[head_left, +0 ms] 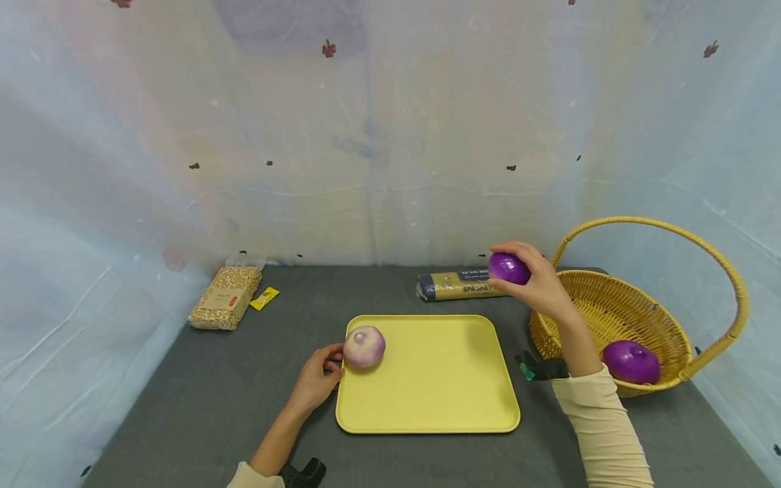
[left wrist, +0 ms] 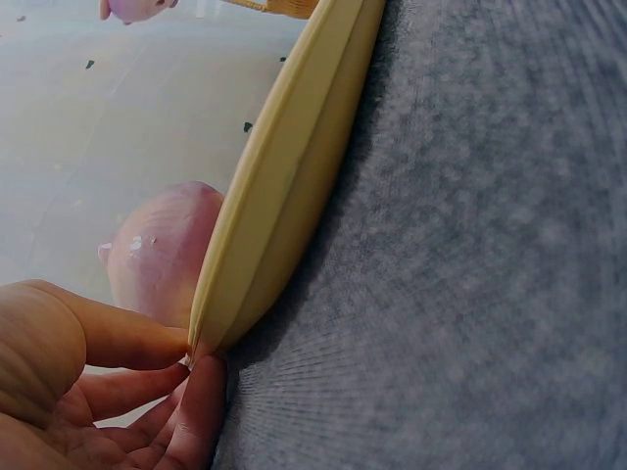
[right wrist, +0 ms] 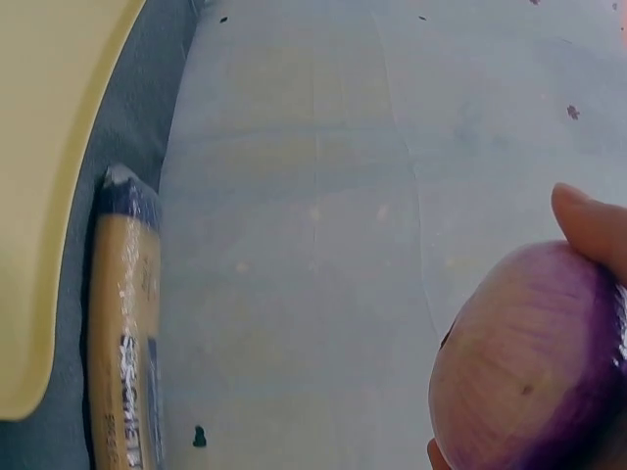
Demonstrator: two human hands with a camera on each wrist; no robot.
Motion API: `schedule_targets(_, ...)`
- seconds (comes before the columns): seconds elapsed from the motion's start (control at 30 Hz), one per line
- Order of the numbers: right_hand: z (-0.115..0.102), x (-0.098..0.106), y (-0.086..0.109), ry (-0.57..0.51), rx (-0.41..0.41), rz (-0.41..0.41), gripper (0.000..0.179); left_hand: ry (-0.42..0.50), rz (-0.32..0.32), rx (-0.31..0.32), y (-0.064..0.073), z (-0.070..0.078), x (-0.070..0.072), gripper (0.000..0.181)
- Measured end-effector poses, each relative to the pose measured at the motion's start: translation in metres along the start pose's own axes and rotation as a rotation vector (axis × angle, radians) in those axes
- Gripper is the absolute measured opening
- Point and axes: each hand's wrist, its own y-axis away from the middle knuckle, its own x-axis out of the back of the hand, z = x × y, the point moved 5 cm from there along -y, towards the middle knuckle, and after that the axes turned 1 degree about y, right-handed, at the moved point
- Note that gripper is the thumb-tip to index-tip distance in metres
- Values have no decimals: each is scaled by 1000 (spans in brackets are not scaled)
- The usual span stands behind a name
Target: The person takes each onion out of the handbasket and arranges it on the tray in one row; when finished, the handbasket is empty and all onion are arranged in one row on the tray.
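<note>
A yellow tray (head_left: 436, 379) lies on the dark table, with a pale purple-white onion (head_left: 364, 347) at its upper left corner. My left hand (head_left: 317, 381) pinches the tray's left rim, close beside that onion. In the left wrist view the thumb (left wrist: 137, 338) and fingers meet at the rim (left wrist: 265, 196). My right hand (head_left: 539, 285) holds a purple onion (head_left: 508, 268) in the air, thumb and fingers around it, between the tray and a wicker basket. The right wrist view shows this onion (right wrist: 529, 362) with a paler side.
The yellow wicker basket (head_left: 588, 288) with a tall handle stands at right, with another purple onion (head_left: 631, 362) inside. A spaghetti pack (head_left: 454, 286) lies behind the tray. At back left are a bag of pale grains (head_left: 226, 298) and a small yellow packet (head_left: 264, 298).
</note>
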Motion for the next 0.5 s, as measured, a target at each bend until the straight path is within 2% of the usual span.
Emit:
schedule_targets(0.17,4,-12,-2,-18,-1,-33,51,-2,2,-2,0,0,-1,42)
schedule_targets(0.5,-14,-29,-3,-29,54,-73,52,-16,12,12,1,1,0,43)
